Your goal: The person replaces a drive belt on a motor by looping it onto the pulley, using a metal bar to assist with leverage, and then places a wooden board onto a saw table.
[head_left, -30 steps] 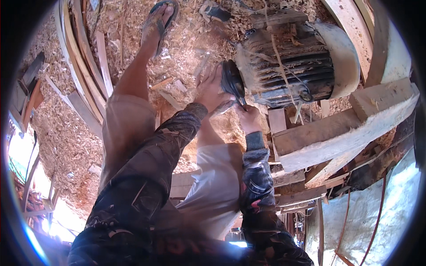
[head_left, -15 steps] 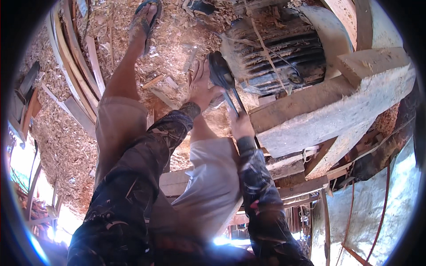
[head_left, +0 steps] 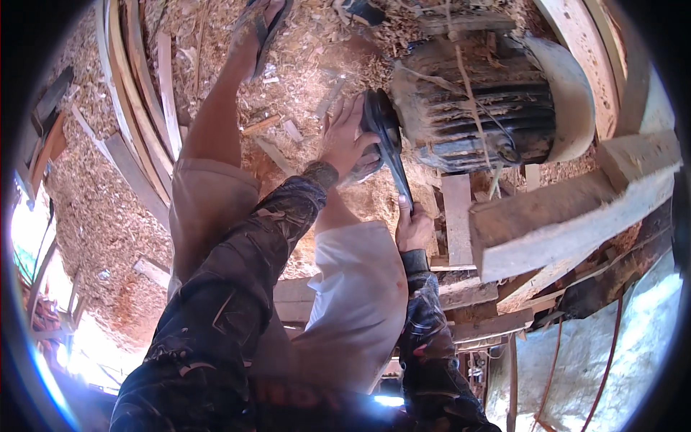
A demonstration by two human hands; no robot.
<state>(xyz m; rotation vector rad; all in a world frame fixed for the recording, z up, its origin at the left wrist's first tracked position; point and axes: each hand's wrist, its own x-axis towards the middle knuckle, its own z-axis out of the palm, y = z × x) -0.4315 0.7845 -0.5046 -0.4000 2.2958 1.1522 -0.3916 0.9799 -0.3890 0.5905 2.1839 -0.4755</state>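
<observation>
A long dark tool [head_left: 382, 119] with a broad rounded head and a narrow handle slants between my hands. I cannot make out its exact kind. My right hand [head_left: 416, 229] is closed round the lower end of its handle. Beside the rounded head, my left hand [head_left: 347, 144] has its fingers stretched out and its thumb towards the tool; whether it touches the tool is not clear. A foot, partly hidden behind my left hand, shows below the palm.
A ribbed, debris-strewn motor-like housing [head_left: 522, 97] stands right of the tool, with cord across it. A thick timber beam [head_left: 576, 219] juts from the right. Long curved planks [head_left: 129, 93] lie at the left. Wood shavings [head_left: 108, 237] cover the ground. My sandalled foot [head_left: 268, 25] is ahead.
My view has shifted, so the housing and beam appear farther right and lower. The tool has turned in my right hand, its two dark strips now appearing as one handle. My left hand stays beside it.
</observation>
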